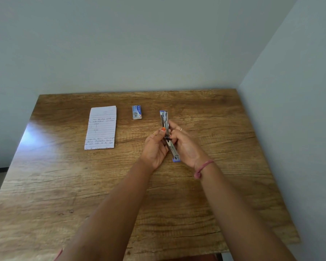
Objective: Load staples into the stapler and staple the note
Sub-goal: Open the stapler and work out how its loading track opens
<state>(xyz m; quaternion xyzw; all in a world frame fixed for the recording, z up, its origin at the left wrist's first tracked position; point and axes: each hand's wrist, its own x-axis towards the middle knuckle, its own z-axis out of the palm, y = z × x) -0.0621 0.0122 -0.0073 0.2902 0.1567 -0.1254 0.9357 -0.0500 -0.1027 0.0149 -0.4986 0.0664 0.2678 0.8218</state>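
Both forearms are reaching in from 6 o'clock over the wooden table [224, 194]. The left hand [154, 149] and right hand [186, 146] are closing around the middle of the stapler [167, 132], which is lying swung fully open, one end pointing toward 12 o'clock. Farther off at 11 o'clock the staple box [136, 112] is sitting, and the handwritten note [101, 128] is lying flat toward 10 o'clock

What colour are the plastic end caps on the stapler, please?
Blue, seen in the head view on the stapler.
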